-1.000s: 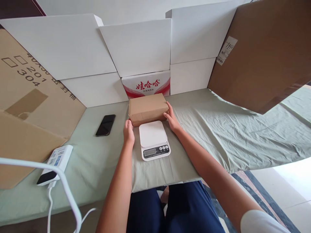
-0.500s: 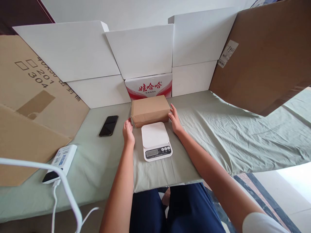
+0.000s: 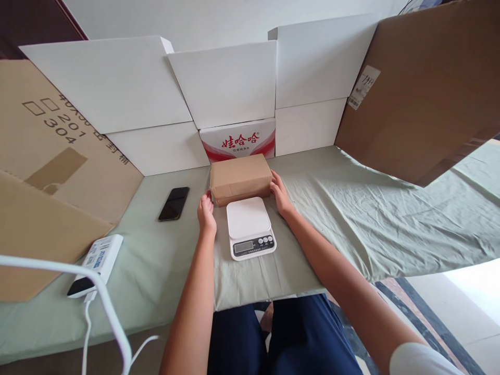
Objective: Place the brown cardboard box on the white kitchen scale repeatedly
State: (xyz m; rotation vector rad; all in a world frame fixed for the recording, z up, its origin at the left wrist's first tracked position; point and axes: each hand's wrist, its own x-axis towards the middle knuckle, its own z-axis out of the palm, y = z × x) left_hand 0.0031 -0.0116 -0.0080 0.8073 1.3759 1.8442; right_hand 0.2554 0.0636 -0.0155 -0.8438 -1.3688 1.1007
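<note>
A small closed cardboard box [image 3: 241, 173] stands on the green cloth behind a white kitchen scale [image 3: 249, 221], close to its far edge. My left hand [image 3: 207, 214] is at the box's left front corner, with its fingers turned up against that side. On the opposite side, my right hand [image 3: 280, 195] rests against the right face, fingers lying along it. The box sits between both hands; some fingertips are hidden behind its sides. Nothing lies on the scale's plate, and its display looks blank.
A black phone [image 3: 174, 203] lies to the left. Nearer me are a white power bank [image 3: 97, 263] with a cable and a curved white tube [image 3: 105, 291]. White boxes [image 3: 226, 83] form a wall behind, with large cardboard pieces [image 3: 417, 94] at both sides.
My right hand's fingers have come in from slightly spread to lie closer against the box. My left hand, the box and the scale stay nearly where they were; the view shifts slightly.
</note>
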